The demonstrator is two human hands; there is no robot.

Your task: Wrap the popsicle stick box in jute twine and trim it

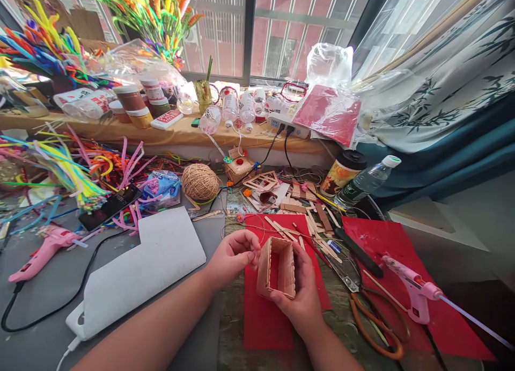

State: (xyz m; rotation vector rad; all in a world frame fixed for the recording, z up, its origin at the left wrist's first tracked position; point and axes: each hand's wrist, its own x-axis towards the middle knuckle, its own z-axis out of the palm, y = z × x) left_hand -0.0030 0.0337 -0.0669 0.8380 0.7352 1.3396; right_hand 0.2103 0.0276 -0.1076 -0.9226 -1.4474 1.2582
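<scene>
The hands (304, 298) frame a rectangular wooden box (264, 270) with scalloped edges.

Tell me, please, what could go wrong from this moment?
The right hand holds the small box-shaped wooden piece; too firm a grip might bend its thin walls. The scissors lie beside that hand, so a sideways move could knock them. The right-side pink glue gun lies on a red sheet; if hot, it may mark the sheet.
</scene>
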